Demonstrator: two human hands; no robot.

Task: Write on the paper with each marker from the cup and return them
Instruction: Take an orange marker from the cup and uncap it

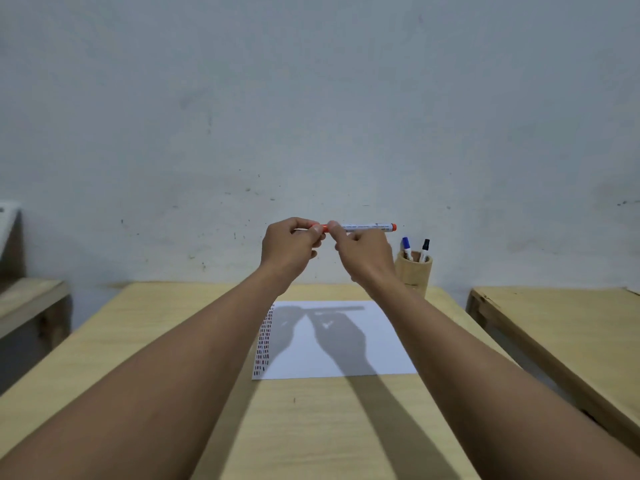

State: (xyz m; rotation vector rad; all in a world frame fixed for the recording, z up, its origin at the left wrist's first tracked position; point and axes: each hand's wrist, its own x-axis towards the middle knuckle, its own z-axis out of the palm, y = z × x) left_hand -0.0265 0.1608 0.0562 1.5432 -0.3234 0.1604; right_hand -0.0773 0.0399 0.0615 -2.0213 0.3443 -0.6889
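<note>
Paper [346, 344] lies flat on the table [173, 341], below and nearer than both raised hands, their shadows falling across it. Short dashes in red and darker ink run in columns down its left edge, beneath the left forearm — no word among them can be read.

Above it, the left hand [289, 245] is curled shut, thumb and fingers pinching the orange cap end of the orange marker [367, 227]. The right hand [363, 254] pinches the white barrel just beside that cap, fingertips of the two hands almost touching. The marker is held level, its orange tail pointing out past the right hand. Small dark print runs along the barrel, too fine to make out; no brand can be told.

Just beyond the right hand and a little below it stands the wooden cup [414, 271], holding a blue-capped marker [407, 247] and a black-capped marker [424, 249].

The risks, as I judge them: if the cap is being pulled, a sudden release could jerk the hands apart and fling the cap — or drive the right hand into the cup and topple it. If it is being pressed on, a loose seat would let the tip dry out. An uncapped tip could also smear the fingers.
</note>
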